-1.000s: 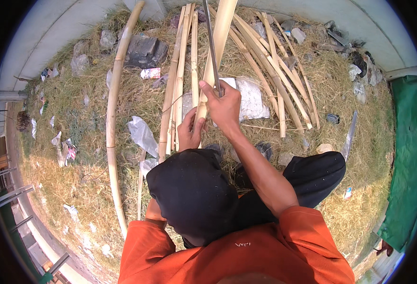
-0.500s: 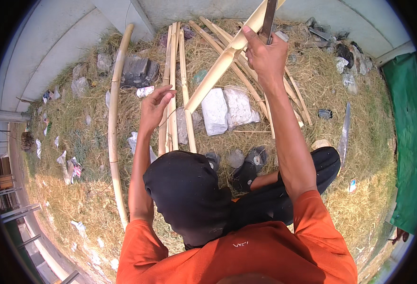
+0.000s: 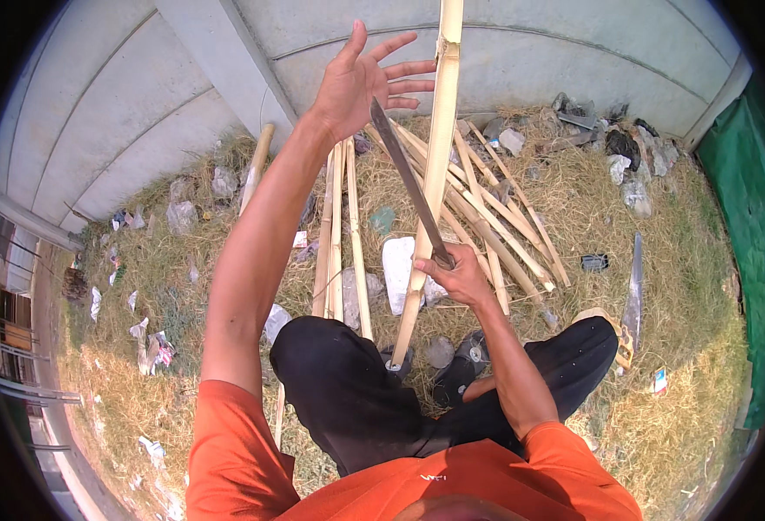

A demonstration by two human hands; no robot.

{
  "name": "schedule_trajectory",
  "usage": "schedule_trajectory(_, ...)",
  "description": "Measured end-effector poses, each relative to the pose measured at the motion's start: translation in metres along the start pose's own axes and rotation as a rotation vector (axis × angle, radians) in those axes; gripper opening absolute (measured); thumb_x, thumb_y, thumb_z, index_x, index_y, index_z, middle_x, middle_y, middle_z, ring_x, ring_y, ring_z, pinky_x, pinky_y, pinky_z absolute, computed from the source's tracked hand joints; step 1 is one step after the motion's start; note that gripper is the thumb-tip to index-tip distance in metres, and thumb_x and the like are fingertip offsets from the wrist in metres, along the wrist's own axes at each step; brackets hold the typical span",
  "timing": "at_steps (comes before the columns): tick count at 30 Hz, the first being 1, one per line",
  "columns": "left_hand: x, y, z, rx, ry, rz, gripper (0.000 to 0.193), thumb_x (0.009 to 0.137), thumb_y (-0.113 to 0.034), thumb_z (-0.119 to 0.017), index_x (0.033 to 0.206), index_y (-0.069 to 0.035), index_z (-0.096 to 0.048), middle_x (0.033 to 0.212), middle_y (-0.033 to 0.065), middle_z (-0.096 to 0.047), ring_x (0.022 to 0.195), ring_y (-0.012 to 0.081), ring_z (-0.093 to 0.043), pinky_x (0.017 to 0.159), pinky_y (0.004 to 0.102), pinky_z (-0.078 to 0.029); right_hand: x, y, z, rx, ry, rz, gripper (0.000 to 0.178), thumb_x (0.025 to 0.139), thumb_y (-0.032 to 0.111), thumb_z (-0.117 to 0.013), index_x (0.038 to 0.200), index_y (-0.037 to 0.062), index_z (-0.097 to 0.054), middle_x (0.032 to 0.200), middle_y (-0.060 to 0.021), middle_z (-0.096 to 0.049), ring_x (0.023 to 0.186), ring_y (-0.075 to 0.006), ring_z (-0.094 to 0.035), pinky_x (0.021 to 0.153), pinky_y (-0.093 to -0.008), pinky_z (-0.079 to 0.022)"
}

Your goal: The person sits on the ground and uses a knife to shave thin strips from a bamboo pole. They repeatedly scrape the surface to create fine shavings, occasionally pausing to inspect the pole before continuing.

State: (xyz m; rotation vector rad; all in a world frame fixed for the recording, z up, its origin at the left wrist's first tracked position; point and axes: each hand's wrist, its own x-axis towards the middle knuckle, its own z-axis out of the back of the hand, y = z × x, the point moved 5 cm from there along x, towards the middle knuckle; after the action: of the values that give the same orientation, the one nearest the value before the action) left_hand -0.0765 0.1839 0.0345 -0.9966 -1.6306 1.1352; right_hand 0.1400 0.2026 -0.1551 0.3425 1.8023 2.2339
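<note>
A long split bamboo strip [image 3: 439,148] stands steeply tilted, its pale inner face showing and its lower end by my shoe. My right hand [image 3: 459,276] is closed around the handle of a long dark-bladed knife [image 3: 407,178], with the thumb laid across the strip. The blade slants up and left beside the strip, its tip close to the palm of my left hand [image 3: 356,91]. That hand is raised and open, fingers spread, fingertips near the strip's left edge; whether they touch it I cannot tell.
Several split bamboo strips [image 3: 487,208] lie on dry grass beyond my feet, more to the left [image 3: 337,234]. A white block [image 3: 398,269] sits before my shoes. A saw blade [image 3: 633,295] is at right, a bamboo pole [image 3: 257,169] by the concrete wall [image 3: 539,69], litter scattered around.
My right hand has come down and nearer with the knife and bamboo strip, which has swung more upright. My left hand has moved up and away, fingers spread. The left knee has shifted.
</note>
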Motion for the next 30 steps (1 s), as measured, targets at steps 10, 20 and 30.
schedule_trajectory(10,0.009,-0.034,-0.022,0.115,-0.08,-0.202,0.06,0.102,-0.052,-0.034,0.129,0.0,-0.048,0.073,0.0,-0.047,0.061,0.0125,-0.051,0.063,0.0316,-0.048,-0.032,-0.022,-0.002,-0.081,0.007,0.031,0.023,0.083,0.017,-0.075,0.099,0.0011,-0.071,0.063,-0.004,-0.058,0.058,-0.0098,-0.045,0.055,-0.029,-0.039)
schedule_trajectory(20,-0.018,-0.044,-0.028,-0.369,0.104,-0.223,0.11,0.077,-0.09,-0.016,0.129,0.003,-0.044,0.117,0.0405,-0.055,0.1,0.0632,-0.056,0.078,0.054,-0.05,-0.042,-0.038,-0.037,0.134,-0.062,0.012,0.015,0.093,0.015,-0.067,0.095,0.0003,-0.068,0.06,0.0088,-0.043,0.052,-0.0014,-0.034,0.048,-0.022,-0.021)
schedule_trajectory(30,-0.082,-0.119,-0.02,0.149,-0.244,-0.484,0.07,0.098,-0.058,-0.043,0.139,-0.002,-0.035,0.072,-0.0022,-0.043,0.058,0.0094,-0.045,0.06,0.0277,-0.045,-0.081,-0.029,-0.03,-0.093,-0.103,-0.06,0.018,0.087,0.017,-0.072,0.095,0.0009,-0.071,0.066,0.0003,-0.059,0.06,-0.0056,-0.048,0.057,-0.0254,-0.04)
